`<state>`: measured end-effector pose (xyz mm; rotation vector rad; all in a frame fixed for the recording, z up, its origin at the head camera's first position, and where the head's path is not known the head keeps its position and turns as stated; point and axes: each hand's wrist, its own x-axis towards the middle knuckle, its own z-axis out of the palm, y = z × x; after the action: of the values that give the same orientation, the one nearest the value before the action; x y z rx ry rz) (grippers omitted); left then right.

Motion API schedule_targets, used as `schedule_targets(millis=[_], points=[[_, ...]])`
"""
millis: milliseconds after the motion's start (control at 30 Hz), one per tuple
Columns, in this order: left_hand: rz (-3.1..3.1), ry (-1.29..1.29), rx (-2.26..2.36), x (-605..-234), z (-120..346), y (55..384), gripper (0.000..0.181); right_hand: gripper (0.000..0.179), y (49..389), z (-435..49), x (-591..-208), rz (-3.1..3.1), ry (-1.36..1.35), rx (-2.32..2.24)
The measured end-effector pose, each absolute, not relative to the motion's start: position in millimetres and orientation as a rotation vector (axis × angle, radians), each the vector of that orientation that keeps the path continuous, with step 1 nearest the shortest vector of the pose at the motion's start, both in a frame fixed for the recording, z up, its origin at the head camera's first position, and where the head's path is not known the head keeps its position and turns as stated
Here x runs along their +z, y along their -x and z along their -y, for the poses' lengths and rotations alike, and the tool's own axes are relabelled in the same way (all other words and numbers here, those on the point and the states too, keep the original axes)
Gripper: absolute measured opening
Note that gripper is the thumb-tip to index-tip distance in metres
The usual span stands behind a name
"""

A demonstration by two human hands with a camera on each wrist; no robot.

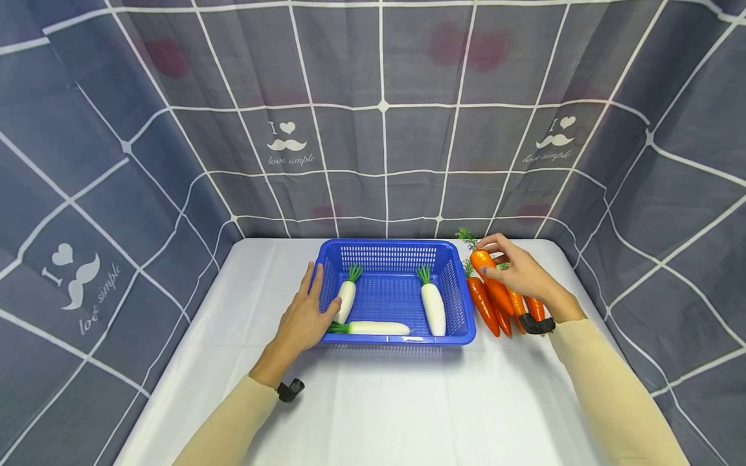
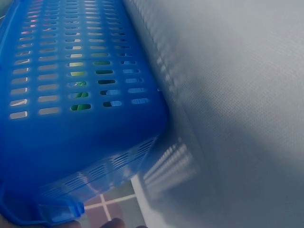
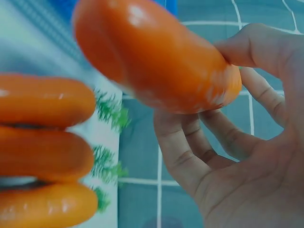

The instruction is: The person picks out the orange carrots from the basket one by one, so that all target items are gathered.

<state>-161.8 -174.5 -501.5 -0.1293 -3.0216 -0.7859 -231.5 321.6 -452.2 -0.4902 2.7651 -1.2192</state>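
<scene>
My right hand (image 1: 518, 266) pinches an orange carrot (image 1: 489, 275) between thumb and fingers, over a group of other carrots. The right wrist view has this carrot (image 3: 156, 57) large and close, the fingers curled beneath its thick end. At the left side of the blue plastic basket (image 1: 396, 340), my left hand (image 1: 305, 314) rests with fingers extended along the rim. Inside the basket are three white radishes: one upright at left (image 1: 346, 299), one lying along the front (image 1: 379, 329), one at right (image 1: 433, 309). Slots in the basket wall (image 2: 80, 137) fill the left wrist view.
Several carrots (image 1: 480, 304) lie side by side on the white tablecloth (image 1: 396, 401), right of the basket, green tops toward the back. A grey checked curtain (image 1: 350, 142) surrounds the table at the back and both sides.
</scene>
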Motion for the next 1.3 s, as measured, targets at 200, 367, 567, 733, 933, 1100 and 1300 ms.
schedule_targets(millis=[200,367,567,733,933,1100,1300], points=[[3.028,0.122,-0.786,-504.0,175.5,162.3,0.099,0.055,227.9,-345.7,-462.6,-2.778,0.415,-1.259],[3.03,0.123,-0.793,-504.2,175.9,162.8,0.099,0.062,226.3,-365.1,-474.2,-2.794,0.339,-1.277],[3.028,0.136,-0.796,-503.6,175.4,163.0,0.099,0.065,222.3,-384.2,-481.7,-2.842,0.273,-1.269],[3.029,0.132,-0.797,-503.5,175.7,163.0,0.099,0.064,219.8,-396.8,-485.1,-2.858,0.246,-1.285],[3.032,0.128,-0.796,-503.9,176.1,163.2,0.099,0.063,218.2,-413.5,-494.8,-2.926,0.171,-1.235],[3.04,0.126,-0.785,-503.5,175.7,163.3,0.099,0.061,216.9,-425.1,-505.1,-2.97,0.062,-1.213],[3.036,0.114,-0.787,-501.9,174.5,163.5,0.099,0.064,215.2,-436.4,-512.7,-2.987,-0.047,-1.188]])
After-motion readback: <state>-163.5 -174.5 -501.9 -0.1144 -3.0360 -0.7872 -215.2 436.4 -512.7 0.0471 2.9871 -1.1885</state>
